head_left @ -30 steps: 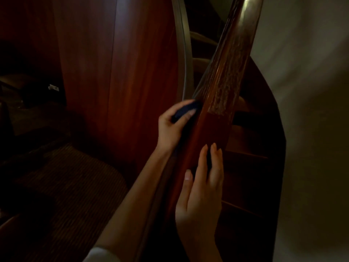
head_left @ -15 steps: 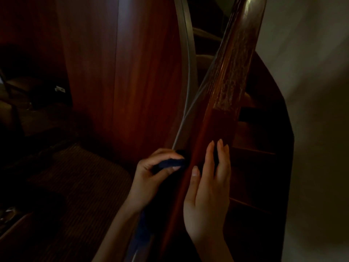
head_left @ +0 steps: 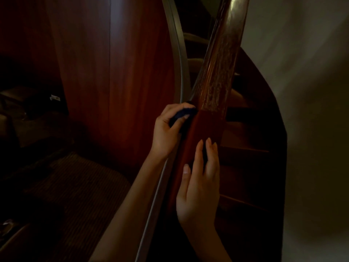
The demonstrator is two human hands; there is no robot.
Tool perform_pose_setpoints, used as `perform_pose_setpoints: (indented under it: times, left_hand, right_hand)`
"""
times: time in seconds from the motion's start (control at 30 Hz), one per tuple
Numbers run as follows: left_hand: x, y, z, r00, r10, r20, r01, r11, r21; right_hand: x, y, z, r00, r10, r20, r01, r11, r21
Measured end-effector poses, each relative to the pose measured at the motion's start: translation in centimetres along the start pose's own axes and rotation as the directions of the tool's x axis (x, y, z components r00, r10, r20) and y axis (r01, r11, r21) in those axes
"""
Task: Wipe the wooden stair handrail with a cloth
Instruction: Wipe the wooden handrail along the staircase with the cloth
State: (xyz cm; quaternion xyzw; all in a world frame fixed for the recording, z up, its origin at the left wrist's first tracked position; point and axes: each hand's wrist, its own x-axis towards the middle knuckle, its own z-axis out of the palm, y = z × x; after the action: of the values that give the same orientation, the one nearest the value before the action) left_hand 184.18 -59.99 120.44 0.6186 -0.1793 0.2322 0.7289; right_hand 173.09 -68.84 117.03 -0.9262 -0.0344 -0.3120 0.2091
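Handrail is judged wiped below the cloth; the mottled stretch above is judged left to do. The cloth is gripped against the handrail's left side by the left hand; the right hand is laid flat lower down, fingers straight.

No lettering, label, brand or number can be read on the handrail, the cloth or the wooden panel.
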Motion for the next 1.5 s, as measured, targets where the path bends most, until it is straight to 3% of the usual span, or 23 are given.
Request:
perform_pose_setpoints:
  times: [0.17,0.27,0.4,0.53,0.63,0.7,0.87,0.97,1.03,1.1,1.17,1.23,1.3,1.43,1.5]
  left_hand:
    - [-5.5,2.1,-2.0,0.973,0.103,0.207,-0.147,0.967,0.21]
    - [-7.4,3.2,-2.4,0.985,-0.003,0.171,-0.019,0.992,0.129]
    - [-8.5,5.0,-3.4,0.983,-0.117,0.143,0.103,0.99,0.099]
    - [-8.4,7.8,-2.3,0.991,-0.126,0.046,0.126,0.992,0.003]
    - [-8.2,10.0,-0.1,0.989,-0.128,0.081,0.13,0.991,-0.032]
    - [-8.4,11.0,1.3,0.974,-0.159,0.163,0.173,0.982,-0.074]
    - [-7.6,11.9,3.5,0.973,-0.12,0.199,0.138,0.987,-0.081]
    - [-6.8,10.7,4.9,0.99,-0.083,0.115,0.07,0.991,0.112]
    - [-6.6,8.9,5.7,0.998,-0.056,-0.026,0.061,0.903,0.426]
    - [-7.0,7.1,6.7,0.992,0.02,-0.124,0.07,0.733,0.677]
    - [-7.5,5.4,8.1,0.991,0.069,-0.115,0.049,0.615,0.787]
    - [-8.0,3.7,9.1,0.994,0.09,-0.068,0.017,0.476,0.879]
    - [-8.3,2.6,9.5,0.994,0.1,-0.04,0.001,0.359,0.933]
    - [-8.1,2.9,10.0,0.999,0.031,-0.037,0.03,0.194,0.981]
    - [-8.1,3.3,10.6,0.998,-0.002,-0.058,0.058,0.149,0.987]
  right_hand:
    - [0.0,-0.1,-0.1,1.0,0.015,0.022,-0.015,0.999,0.028]
    - [-0.2,0.3,-0.5,0.999,0.044,0.02,-0.048,0.973,0.224]
    - [-0.4,0.5,-1.4,0.997,0.072,0.01,-0.066,0.843,0.533]
    - [-1.1,0.1,-2.2,0.999,-0.027,-0.035,0.042,0.786,0.616]
    - [-1.2,0.2,-2.6,0.998,-0.069,0.0,0.04,0.565,0.824]
    - [-0.2,1.0,-3.3,1.0,0.017,-0.012,0.003,0.448,0.894]
    - [4.2,3.8,-5.2,0.971,0.086,-0.224,0.153,0.497,0.854]
    - [7.0,5.1,-6.3,0.967,0.231,-0.108,0.011,0.387,0.922]
    - [8.4,6.9,-6.4,0.917,0.397,0.032,-0.153,0.276,0.949]
    - [9.4,9.3,-5.7,0.821,0.505,0.266,-0.337,0.052,0.94]
    - [9.6,11.3,-4.5,0.72,0.492,0.49,-0.457,-0.196,0.868]
    - [9.1,12.5,-2.9,0.673,0.433,0.6,-0.518,-0.304,0.8]
    - [8.4,12.8,-1.7,0.658,0.366,0.657,-0.57,-0.328,0.753]
    - [7.0,13.0,-1.3,0.711,0.234,0.663,-0.648,-0.149,0.747]
    - [6.5,13.1,-2.1,0.693,0.215,0.688,-0.672,-0.154,0.724]
